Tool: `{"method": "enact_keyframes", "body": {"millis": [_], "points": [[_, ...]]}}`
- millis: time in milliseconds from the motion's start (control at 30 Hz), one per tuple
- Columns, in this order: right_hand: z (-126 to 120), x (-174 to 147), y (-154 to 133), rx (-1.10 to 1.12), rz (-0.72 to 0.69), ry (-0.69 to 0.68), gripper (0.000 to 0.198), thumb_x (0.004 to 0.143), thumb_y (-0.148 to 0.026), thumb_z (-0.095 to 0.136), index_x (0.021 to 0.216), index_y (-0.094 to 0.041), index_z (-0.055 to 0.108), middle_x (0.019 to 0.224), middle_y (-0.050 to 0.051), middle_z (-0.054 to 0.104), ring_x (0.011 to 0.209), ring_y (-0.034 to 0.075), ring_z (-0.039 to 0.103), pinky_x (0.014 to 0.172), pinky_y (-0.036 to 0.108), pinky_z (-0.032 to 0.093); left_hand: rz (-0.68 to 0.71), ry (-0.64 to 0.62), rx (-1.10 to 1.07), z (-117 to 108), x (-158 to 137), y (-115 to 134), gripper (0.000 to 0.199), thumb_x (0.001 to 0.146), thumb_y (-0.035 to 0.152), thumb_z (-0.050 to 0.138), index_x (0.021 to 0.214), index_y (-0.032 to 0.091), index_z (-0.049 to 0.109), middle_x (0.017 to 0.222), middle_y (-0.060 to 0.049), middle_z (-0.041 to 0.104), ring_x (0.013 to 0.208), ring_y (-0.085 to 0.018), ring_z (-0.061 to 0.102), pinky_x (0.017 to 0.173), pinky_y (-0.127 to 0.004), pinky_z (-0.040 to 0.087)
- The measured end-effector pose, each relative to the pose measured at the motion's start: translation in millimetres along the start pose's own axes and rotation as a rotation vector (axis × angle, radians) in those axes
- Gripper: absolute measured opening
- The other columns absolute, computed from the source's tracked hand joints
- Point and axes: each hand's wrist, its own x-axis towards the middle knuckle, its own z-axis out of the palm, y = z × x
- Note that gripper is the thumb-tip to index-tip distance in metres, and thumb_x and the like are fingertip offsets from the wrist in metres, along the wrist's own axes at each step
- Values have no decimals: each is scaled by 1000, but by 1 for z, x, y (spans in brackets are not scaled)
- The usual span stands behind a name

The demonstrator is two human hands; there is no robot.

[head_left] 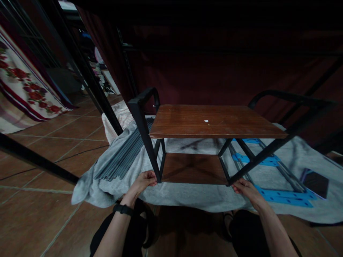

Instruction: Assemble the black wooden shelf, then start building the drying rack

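A small two-tier shelf (214, 121) stands upright in front of me, with brown wood-grain boards and a black metal frame. Its lower board (194, 169) sits just above a grey cloth (187, 194). My left hand (146, 179), below a dark wristband, has its fingers curled at the foot of the front left leg. At the foot of the front right leg, my right hand (245, 188) pinches the frame; its fingertips are partly hidden. A small white mark shows on the top board.
Grey rods (124, 153) lie bundled on the cloth at left. At right lie blue perforated connectors (284, 196) joined with grey rods, beside a dark phone-like slab (315, 182). Black metal posts (88, 82) rise at left. A dark red curtain (203, 75) hangs behind.
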Motion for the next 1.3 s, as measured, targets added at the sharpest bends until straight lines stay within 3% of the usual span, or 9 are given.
{"method": "enact_keyframes", "body": {"millis": [433, 600, 900, 1067, 1300], "points": [[7, 6, -8, -36, 28, 14, 20, 66, -43, 64, 58, -25, 59, 57, 3, 60, 57, 19, 57, 55, 31, 48, 60, -48, -11, 1, -1, 0, 29, 47, 23, 82, 66, 15, 60, 57, 4, 60, 53, -9, 53, 55, -21, 41], [4, -2, -13, -12, 24, 14, 20, 65, -44, 66, 63, -24, 62, 62, 3, 64, 63, 19, 61, 57, 29, 50, 4, 1, -39, 1, -4, 3, 31, 57, 31, 81, 76, 16, 62, 69, 0, 67, 61, -12, 62, 61, -24, 48], [6, -2, -16, -15, 34, 24, 17, 63, -39, 68, 60, -24, 61, 60, 3, 63, 60, 19, 60, 55, 29, 50, 9, -29, -17, 0, 2, 0, 36, 46, 31, 87, 66, 16, 61, 59, 1, 65, 56, -12, 59, 57, -24, 46], [7, 7, -10, -37, 43, 20, 21, 63, -43, 65, 57, -24, 58, 54, 2, 58, 55, 17, 54, 53, 29, 47, 49, -76, -4, 0, -1, 3, 32, 48, 28, 85, 66, 16, 61, 58, 2, 64, 53, -9, 54, 54, -21, 42], [0, 1, -5, -23, -4, -16, 24, 63, -46, 69, 65, -22, 63, 65, 3, 64, 63, 18, 58, 58, 28, 48, -21, 0, -16, 2, -4, 5, 36, 52, 34, 83, 75, 17, 62, 67, 0, 68, 59, -12, 61, 60, -24, 48]]}}
